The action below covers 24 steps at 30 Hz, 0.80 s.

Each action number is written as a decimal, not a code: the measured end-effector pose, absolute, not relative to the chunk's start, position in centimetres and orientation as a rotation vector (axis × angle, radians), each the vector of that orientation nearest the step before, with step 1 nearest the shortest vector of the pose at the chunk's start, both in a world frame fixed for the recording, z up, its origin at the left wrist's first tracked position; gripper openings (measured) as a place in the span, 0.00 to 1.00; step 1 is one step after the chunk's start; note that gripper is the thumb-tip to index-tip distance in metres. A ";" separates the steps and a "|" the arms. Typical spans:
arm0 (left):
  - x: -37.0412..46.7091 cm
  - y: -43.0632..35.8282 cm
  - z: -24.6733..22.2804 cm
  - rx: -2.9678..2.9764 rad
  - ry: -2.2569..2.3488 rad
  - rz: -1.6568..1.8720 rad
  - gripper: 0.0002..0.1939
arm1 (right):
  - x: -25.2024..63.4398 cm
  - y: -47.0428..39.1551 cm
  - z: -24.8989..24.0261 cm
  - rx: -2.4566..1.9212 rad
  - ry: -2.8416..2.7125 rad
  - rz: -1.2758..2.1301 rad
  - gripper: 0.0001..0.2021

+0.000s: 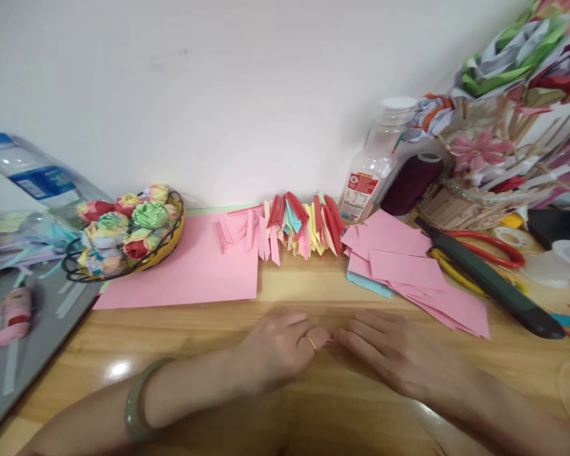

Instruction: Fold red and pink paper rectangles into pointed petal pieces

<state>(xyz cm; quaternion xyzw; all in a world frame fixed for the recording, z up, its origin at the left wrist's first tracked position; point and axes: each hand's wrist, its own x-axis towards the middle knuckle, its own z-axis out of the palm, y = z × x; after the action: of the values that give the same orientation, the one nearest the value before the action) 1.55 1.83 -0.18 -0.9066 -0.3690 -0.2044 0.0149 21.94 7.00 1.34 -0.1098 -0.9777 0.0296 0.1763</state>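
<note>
My left hand [282,345], with a ring and a bangle on the arm, rests low over the wooden table with its fingers curled in. Close beside it, my right hand [392,348] has its fingers bent and pressed together, their tips almost meeting the left thumb. A tiny pinkish edge shows between the two hands; what they pinch is otherwise hidden. Just beyond lie folded paper strips [308,225] in red, pink, yellow and blue, standing in a row. Loose pink paper pieces [403,253] are fanned out beyond my right hand. A larger pink sheet [185,272] lies to the left.
On the left are a basket [183,231] of paper flowers, a water bottle [40,180] and a grey board [42,335]. To the right stand a clear bottle [368,168], a dark thread spool [413,183], a utility knife [498,278], red-handled scissors [498,250] and a flower-filled basket [475,206].
</note>
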 end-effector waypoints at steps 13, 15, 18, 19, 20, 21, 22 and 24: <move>0.3 2.6 -0.2 -2.783 -1.189 -1.013 0.11 | 23.4 8.1 0.9 -0.589 -2.638 0.495 0.11; 0.3 2.8 -0.1 -2.843 -1.364 -1.089 0.13 | 23.4 8.4 1.1 -0.650 -2.617 0.676 0.12; 0.3 3.0 0.2 -2.942 -1.611 -1.111 0.13 | 23.4 8.6 1.6 -0.786 -2.552 0.865 0.13; 0.3 3.0 0.3 -2.971 -1.679 -1.115 0.13 | 23.4 8.7 1.8 -0.828 -2.539 0.919 0.14; 0.3 3.0 0.4 -2.989 -1.747 -1.124 0.12 | 23.4 8.7 2.0 -0.859 -2.529 0.977 0.15; 0.3 3.0 0.6 -2.996 -1.811 -1.145 0.11 | 23.4 8.7 2.1 -0.876 -2.521 1.046 0.16; 0.3 3.0 0.7 -2.999 -1.873 -1.174 0.11 | 23.5 8.7 2.2 -0.883 -2.509 1.118 0.17; 0.4 3.0 0.9 -3.003 -1.976 -1.238 0.10 | 23.6 8.8 2.3 -0.893 -2.475 1.262 0.19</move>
<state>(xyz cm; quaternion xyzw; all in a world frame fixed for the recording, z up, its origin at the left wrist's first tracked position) 0.38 3.00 0.89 -0.7472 -0.4915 -0.3080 -0.3243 23.62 8.79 2.28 -0.3040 -0.8429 0.4297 0.1118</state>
